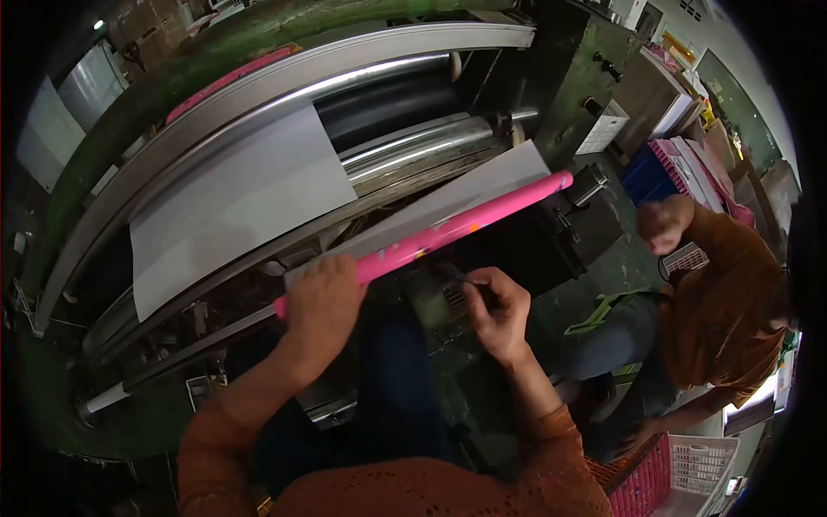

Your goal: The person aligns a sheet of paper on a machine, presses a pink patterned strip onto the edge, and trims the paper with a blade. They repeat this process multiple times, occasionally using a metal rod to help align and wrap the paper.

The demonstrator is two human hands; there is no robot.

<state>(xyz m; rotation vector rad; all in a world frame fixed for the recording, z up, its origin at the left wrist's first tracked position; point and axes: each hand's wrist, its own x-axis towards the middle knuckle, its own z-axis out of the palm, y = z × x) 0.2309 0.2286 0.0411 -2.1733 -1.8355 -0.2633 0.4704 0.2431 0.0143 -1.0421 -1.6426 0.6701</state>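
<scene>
A roll of glossy pink printed sheet [465,222] lies slantwise in front of the machine, its white side [431,203] showing behind it. My left hand [323,302] is closed over the roll's left part, the fingers curled round the far side. My right hand [500,312] is just below the roll's middle and apart from it. Its thumb and fingers are pinched together on a small, dark, thin thing that I cannot make out. From under the roll's left end a metal bar [202,349] runs down to the left.
A wide white sheet [241,207] hangs over the machine's metal rollers [422,151]. A curved metal rail [345,53] spans the machine's top. At the right a person in a brown top [732,293] sits close by. A pink basket [642,482] stands at the lower right.
</scene>
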